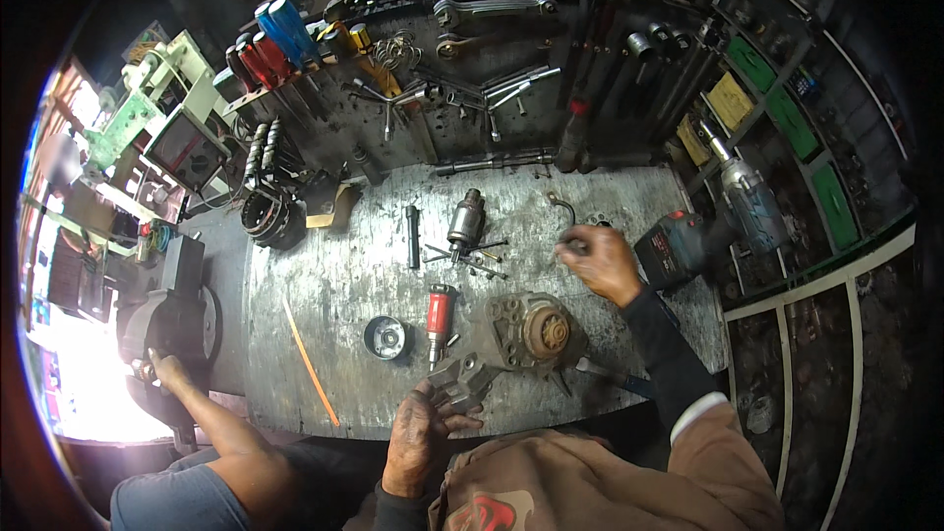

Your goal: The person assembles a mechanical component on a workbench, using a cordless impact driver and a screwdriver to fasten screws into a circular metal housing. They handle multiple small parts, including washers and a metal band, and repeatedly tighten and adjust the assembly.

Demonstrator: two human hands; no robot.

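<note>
A greasy cast-metal housing (506, 329) with a rusty round hub (547, 333) lies near the front edge of the bench. My left hand (418, 438) is at the bracket arm (462, 382) on its near-left side, fingers stretched out along the arm's lower end; whether they touch it is unclear. Over the right part of the bench, my right hand (605, 264) pinches a small dark round part (578, 247). Left of the housing are a red air tool (440, 313) and a round metal cup (387, 338). Behind it stands a cylindrical metal piece (466, 219) among several thin bolts or rods (482, 258).
The metal-topped bench (344, 305) also holds a black bar (413, 236), an orange strip (311, 361), a curved hose-like piece (563, 205) and a cordless impact wrench (752, 206). Wrenches and sockets line the back panel. At left, another person's hand (169, 372) touches a grey machine (162, 320).
</note>
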